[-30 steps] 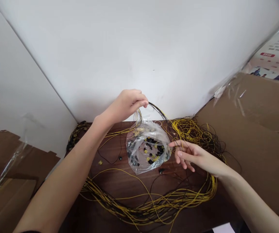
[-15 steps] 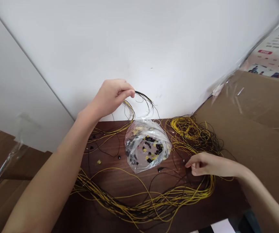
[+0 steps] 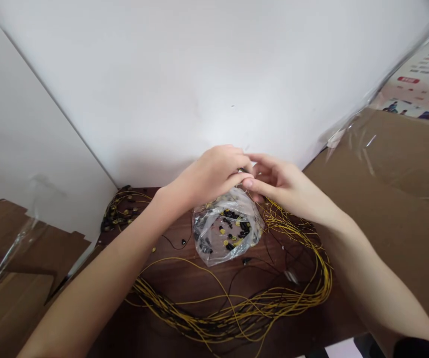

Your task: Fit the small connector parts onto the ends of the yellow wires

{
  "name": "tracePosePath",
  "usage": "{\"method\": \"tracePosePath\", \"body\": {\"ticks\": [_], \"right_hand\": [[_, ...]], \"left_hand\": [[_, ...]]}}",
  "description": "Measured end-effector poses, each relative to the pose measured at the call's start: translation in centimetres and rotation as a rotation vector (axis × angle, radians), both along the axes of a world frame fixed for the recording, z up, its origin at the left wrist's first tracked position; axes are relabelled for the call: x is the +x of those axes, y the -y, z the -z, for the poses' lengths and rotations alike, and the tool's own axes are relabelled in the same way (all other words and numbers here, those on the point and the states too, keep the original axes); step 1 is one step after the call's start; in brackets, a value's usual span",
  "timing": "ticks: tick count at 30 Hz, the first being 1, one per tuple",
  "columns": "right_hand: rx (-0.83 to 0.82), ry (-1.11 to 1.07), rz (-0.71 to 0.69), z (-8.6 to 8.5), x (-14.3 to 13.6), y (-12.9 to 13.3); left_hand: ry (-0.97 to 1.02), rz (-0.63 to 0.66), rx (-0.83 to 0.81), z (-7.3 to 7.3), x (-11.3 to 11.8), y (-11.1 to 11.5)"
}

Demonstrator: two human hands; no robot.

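Note:
My left hand [image 3: 224, 171] is closed on a bundle of thin black and yellow wires, of which only a short dark piece shows at the fingertips. Facing it, my right hand [image 3: 276, 181] has its fingers curled around the same spot, thumb near the left thumb; what lies between its fingers is mostly hidden. Right below both hands, a clear plastic bag [image 3: 203, 243] lies open with black and yellow small parts [image 3: 231, 243] inside. A long bundle of yellow and black wires [image 3: 214, 323] curves across the front of the brown table [image 3: 184, 278].
Wires with small connectors [image 3: 123, 211] are heaped at the table's left back corner. More yellow wires [image 3: 292, 223] lie at the right. White panels [image 3: 162, 74] stand behind, and cardboard [image 3: 397, 199] stands at the right.
My left hand has moved right with its wires. My right hand has risen from the table's right side and moved left to meet it above the bag.

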State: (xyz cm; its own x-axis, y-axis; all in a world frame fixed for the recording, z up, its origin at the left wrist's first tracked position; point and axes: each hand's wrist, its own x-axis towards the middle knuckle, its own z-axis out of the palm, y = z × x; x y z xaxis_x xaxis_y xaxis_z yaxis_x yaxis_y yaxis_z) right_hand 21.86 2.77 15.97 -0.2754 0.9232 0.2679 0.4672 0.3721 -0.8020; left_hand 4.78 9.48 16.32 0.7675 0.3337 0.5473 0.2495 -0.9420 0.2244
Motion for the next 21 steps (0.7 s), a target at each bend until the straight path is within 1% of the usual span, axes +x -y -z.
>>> {"method": "tracePosePath", "body": {"ticks": [2, 4, 6, 9, 12, 14, 16, 18, 20, 21], "right_hand": [[-0.038, 0.016, -0.032, 0.1, -0.3, -0.4], [-0.034, 0.004, 0.003, -0.1, -0.1, -0.5], [-0.032, -0.059, 0.038, -0.4, 0.3, -0.3], [0.032, -0.236, 0.03, -1.0, 1.0, -0.1], [0.186, -0.411, 0.037, -1.7, 1.4, 0.2], [0.276, -0.498, 0.088, -2.2, 1.7, 0.5], [0.33, -0.558, 0.163, -2.8, 2.2, 0.8], [0.335, -0.621, 0.219, -3.2, 2.8, 1.0], [0.285, -0.704, 0.243, -3.3, 3.5, 1.1], [0.239, -0.754, 0.247, -3.2, 3.9, 1.1]], "left_hand": [[0.096, -0.016, -0.087, 0.3, -0.3, -0.2], [0.172, -0.025, -0.192, 0.8, -0.8, -0.7], [0.19, 0.011, -0.304, 1.8, -1.3, -1.4], [0.141, 0.088, -0.467, 4.1, -1.7, -2.4], [0.051, 0.06, -0.585, 6.6, -1.6, -3.3], [-0.015, 0.034, -0.64, 8.0, -1.8, -3.7], [-0.049, 0.021, -0.702, 9.1, -2.2, -4.3], [-0.04, -0.011, -0.729, 9.9, -3.0, -4.9], [-0.012, -0.061, -0.738, 10.6, -4.1, -5.5], [-0.008, -0.082, -0.776, 10.8, -4.7, -5.8]]}}
